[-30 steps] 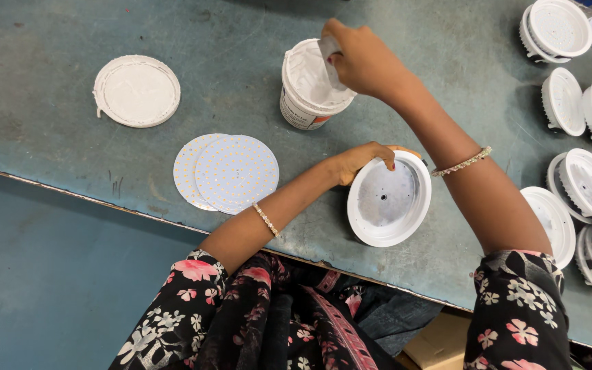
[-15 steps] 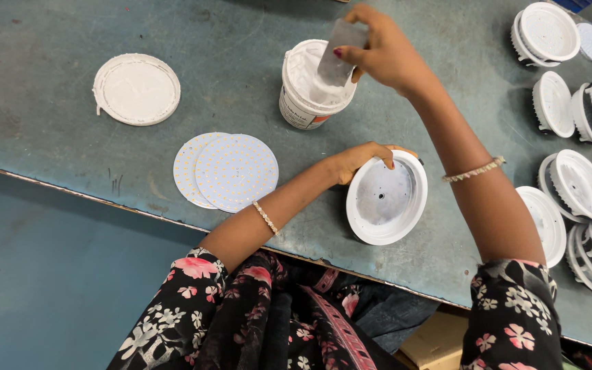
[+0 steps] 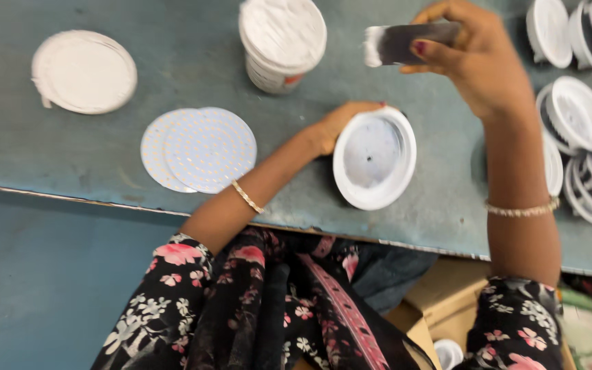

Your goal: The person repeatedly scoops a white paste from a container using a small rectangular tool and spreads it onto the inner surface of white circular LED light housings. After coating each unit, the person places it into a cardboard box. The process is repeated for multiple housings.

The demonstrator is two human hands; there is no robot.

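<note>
My left hand [image 3: 337,123] grips the far left rim of a round white lamp housing [image 3: 375,159] that lies open side up on the blue-grey table [image 3: 49,157]. My right hand [image 3: 471,55] is raised above the housing and holds a flat dark brush [image 3: 405,42] whose white-coated bristles point left. A white tub of white paste [image 3: 282,40] stands just left of the brush tip. Two overlapping round white discs dotted with small chips [image 3: 203,149] lie left of my left forearm.
A stack of plain white round discs [image 3: 83,72] sits at the far left. Several more white housings [image 3: 577,113] are crowded along the right edge. Below the table edge a brown cardboard box [image 3: 440,301] shows by my lap.
My right hand has lifted the brush out of the paste tub and carried it right, above the housing. My left hand stays on the housing rim. The view has moved closer.
</note>
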